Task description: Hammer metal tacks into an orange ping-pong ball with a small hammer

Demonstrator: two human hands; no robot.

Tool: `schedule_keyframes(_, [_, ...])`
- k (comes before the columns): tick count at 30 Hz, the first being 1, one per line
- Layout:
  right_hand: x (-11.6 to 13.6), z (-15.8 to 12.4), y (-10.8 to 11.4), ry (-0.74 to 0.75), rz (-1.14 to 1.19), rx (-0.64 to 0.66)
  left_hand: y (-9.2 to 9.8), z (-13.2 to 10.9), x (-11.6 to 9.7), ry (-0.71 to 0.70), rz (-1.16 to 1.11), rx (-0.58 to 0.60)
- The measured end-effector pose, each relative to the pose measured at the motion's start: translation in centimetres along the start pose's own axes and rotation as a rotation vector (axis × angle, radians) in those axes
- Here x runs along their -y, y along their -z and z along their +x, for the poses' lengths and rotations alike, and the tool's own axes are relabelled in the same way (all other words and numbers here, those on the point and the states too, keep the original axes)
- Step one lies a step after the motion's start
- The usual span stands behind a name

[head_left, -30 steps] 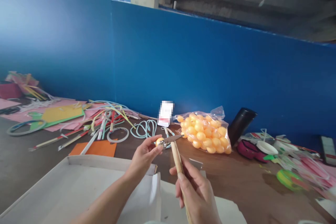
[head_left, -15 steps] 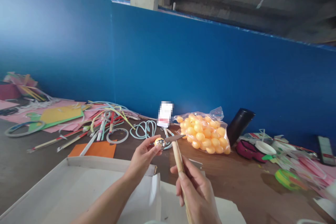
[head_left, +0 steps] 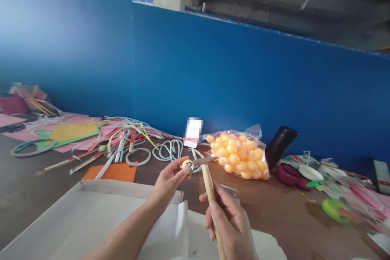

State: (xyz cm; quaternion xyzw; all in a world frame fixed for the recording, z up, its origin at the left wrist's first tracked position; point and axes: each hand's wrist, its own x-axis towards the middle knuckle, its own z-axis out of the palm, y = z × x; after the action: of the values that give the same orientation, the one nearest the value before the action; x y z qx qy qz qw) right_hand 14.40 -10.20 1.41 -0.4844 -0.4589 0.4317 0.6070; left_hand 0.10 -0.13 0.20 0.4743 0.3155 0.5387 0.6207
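Head view shows bagged balls (head_left: pixel 234 159) beyond pale stick (head_left: pixel 209 185).

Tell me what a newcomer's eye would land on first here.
Probably the clear bag of orange balls, right of centre before the broad blue partition. Nearer, the left hand holds a small shiny ball, and the right hand grips a wooden stick, its top close to a pointed blade.

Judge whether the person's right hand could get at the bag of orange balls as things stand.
Probably yes: the bag sits just beyond the right hand and nothing tall stands between, but the wooden stick fills that hand's grip.
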Motion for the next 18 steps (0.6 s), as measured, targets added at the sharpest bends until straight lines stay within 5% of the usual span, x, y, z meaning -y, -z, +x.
schedule_keyframes(11, [-0.47, 0.27, 0.02, -0.022, -0.034, -0.021, -0.02, 0.1, 0.3, 0.026, -0.064, -0.036])
schedule_keyframes(18, [0.03, 0.67, 0.1, -0.064, -0.088, -0.051, 0.59, 0.75, 0.75, 0.08, -0.293, -0.126])
